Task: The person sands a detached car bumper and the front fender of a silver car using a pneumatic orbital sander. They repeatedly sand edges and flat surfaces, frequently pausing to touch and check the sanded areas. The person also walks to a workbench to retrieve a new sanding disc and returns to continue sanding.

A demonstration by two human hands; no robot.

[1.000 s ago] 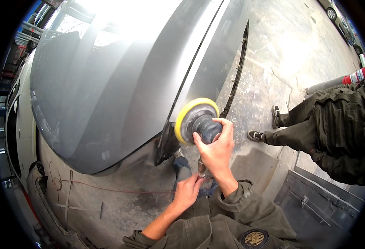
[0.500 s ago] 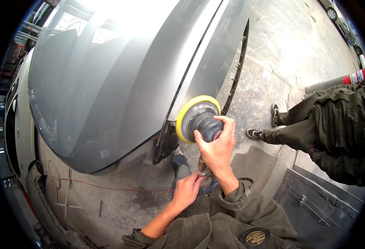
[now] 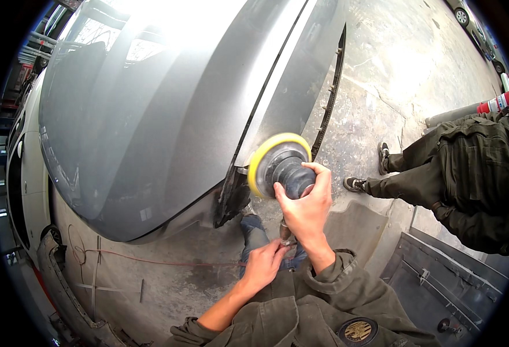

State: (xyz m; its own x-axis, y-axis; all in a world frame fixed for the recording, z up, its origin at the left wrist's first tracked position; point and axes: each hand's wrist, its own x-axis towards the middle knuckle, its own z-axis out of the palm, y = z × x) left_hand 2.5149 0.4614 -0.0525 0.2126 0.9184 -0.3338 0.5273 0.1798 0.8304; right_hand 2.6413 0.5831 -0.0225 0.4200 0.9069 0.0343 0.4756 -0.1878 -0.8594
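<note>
A round air sander (image 3: 293, 177) with a yellow-edged pad sits at the front end of the grey car fender (image 3: 283, 98), beside the seam with the hood (image 3: 139, 127). My right hand (image 3: 309, 217) grips the sander's dark body, thumb on its near side and fingers over the top. Below it, my left hand (image 3: 261, 265) has its fingers closed around the metal hose fitting (image 3: 285, 232) under the sander. A dark open gap with bracket pieces (image 3: 231, 199) shows at the fender's front corner.
A co-worker (image 3: 462, 173) stands at the right, near a red-topped cylinder (image 3: 494, 104). A loose bumper (image 3: 69, 289) lies at lower left beside a white car (image 3: 32, 173). A red hose (image 3: 167, 261) crosses the floor (image 3: 381, 87). Grey metal panels (image 3: 439, 289) lie at lower right.
Over the last second the sander and both my hands have shifted slightly to the right, with the sander a little higher along the fender. My grips are unchanged.
</note>
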